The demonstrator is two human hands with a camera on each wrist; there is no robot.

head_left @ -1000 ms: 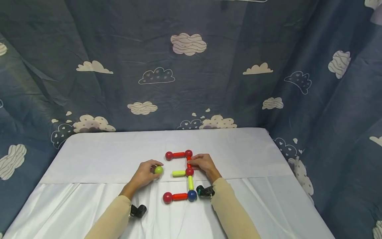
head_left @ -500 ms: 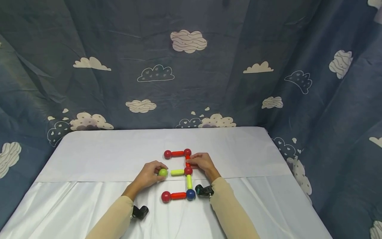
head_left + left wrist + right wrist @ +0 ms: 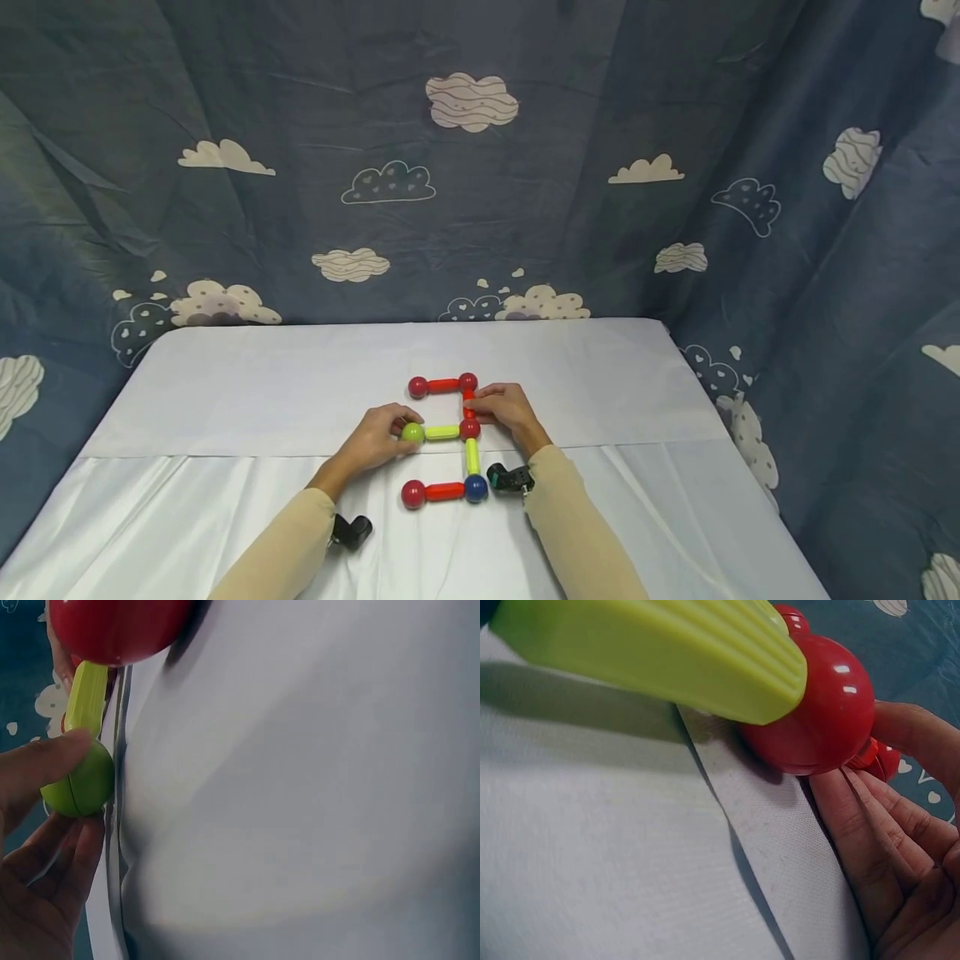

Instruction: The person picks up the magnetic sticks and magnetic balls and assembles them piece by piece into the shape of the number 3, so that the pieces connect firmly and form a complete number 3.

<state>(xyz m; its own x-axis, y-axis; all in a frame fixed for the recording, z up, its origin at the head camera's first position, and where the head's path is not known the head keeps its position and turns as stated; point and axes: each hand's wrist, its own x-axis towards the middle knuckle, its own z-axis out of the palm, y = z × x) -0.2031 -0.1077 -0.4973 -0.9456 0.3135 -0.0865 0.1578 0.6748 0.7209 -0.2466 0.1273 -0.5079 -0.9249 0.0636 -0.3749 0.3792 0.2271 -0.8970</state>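
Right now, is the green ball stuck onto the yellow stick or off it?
On: the green ball touches the yellow stick's end, pinched by the left hand.

Surface [image 3: 247,392] open left of ball-and-rod figure [image 3: 444,437], also right of it and along far edge. Figure blocks centre, hands flanking it. Cloud-print curtain [image 3: 450,167] walls back and both sides. Near edge taken by forearms.

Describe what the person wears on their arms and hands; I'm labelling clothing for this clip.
Both arms wear long beige sleeves reaching to the wrists. The left hand and right hand are bare, without gloves. A small black camera is strapped under each wrist.
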